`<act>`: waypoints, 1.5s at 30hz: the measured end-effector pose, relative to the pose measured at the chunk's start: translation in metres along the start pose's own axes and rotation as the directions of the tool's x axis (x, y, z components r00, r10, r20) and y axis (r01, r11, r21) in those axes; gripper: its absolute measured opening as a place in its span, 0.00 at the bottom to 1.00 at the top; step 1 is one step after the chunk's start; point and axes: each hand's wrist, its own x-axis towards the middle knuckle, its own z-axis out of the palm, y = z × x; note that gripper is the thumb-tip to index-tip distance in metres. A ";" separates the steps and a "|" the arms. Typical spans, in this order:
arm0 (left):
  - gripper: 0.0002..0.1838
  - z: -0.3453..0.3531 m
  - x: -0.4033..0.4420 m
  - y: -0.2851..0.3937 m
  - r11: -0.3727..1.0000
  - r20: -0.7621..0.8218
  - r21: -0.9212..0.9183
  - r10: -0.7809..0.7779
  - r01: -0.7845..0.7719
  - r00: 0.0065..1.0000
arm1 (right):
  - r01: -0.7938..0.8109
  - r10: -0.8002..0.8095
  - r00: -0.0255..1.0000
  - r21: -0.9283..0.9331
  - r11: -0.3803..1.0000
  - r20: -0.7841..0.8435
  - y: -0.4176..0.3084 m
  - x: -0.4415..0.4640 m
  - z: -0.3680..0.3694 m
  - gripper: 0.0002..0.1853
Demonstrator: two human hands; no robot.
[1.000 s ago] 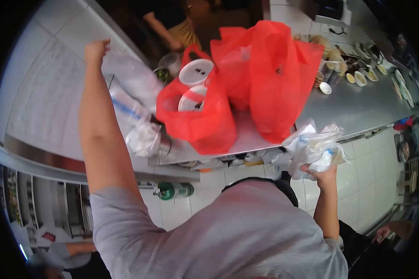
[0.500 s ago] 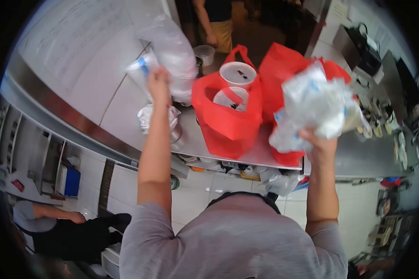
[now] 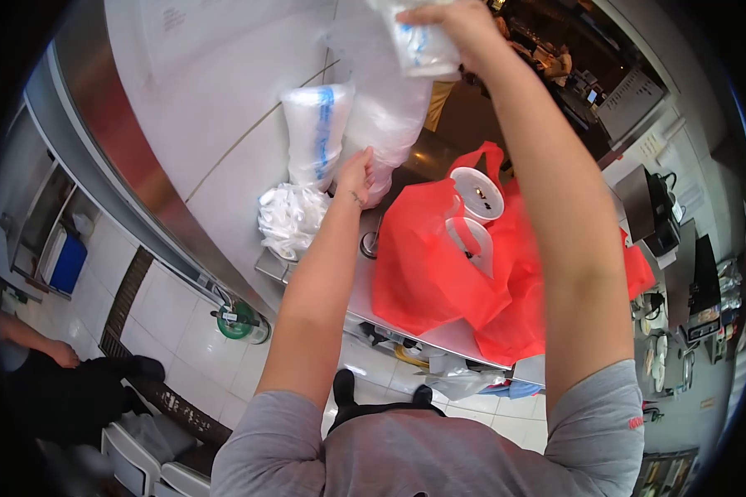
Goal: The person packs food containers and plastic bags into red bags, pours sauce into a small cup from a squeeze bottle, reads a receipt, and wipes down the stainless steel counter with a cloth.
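Observation:
My right hand [image 3: 460, 31] is raised high at the top, gripping a white plastic bundle [image 3: 425, 45] with blue print. Lower, my left hand [image 3: 357, 176] has its fingers stretched out beside a large clear plastic sack [image 3: 389, 116]; whether they touch it I cannot tell. A rolled white plastic bundle with a blue stripe [image 3: 315, 132] leans against the wall just left of that hand. Below the roll is a bunch of crumpled white plastic bags [image 3: 293, 219]. Red cloth carrier bags [image 3: 423, 273] stand on the counter, one holding two white-lidded round tubs [image 3: 477, 195].
The metal counter [image 3: 358, 286] runs under the bags, with items stored beneath it. A green cylinder [image 3: 239, 321] stands on the tiled floor. Another person's arm [image 3: 37, 338] shows at lower left. Black machines [image 3: 655, 207] stand to the right.
My right hand has swung from above the red bags up and left with the white bundle. My left hand has let go of the striped roll, which now stands by the wall. The view has shifted.

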 end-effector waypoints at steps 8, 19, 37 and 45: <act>0.10 -0.008 0.015 -0.018 0.972 -0.116 0.199 0.154 -0.129 0.981 | 0.056 -0.003 0.973 0.226 0.973 -0.229 -0.025 0.014 -0.021 0.12; 0.17 -0.003 0.022 -0.016 0.959 -0.058 0.226 0.189 -0.172 0.980 | 0.506 -0.372 0.692 0.048 0.861 -0.619 -0.067 0.017 -0.051 0.17; 0.61 0.212 -0.415 -0.088 0.660 0.929 -0.350 0.334 -0.664 -0.158 | 0.323 -0.372 0.337 -0.265 0.909 -0.865 -0.057 -0.467 -0.354 0.17; 0.35 0.265 -0.496 -0.281 0.314 0.885 -0.420 -0.067 -0.851 -0.461 | 0.417 0.079 0.154 0.137 0.899 -0.985 0.153 -0.687 -0.401 0.16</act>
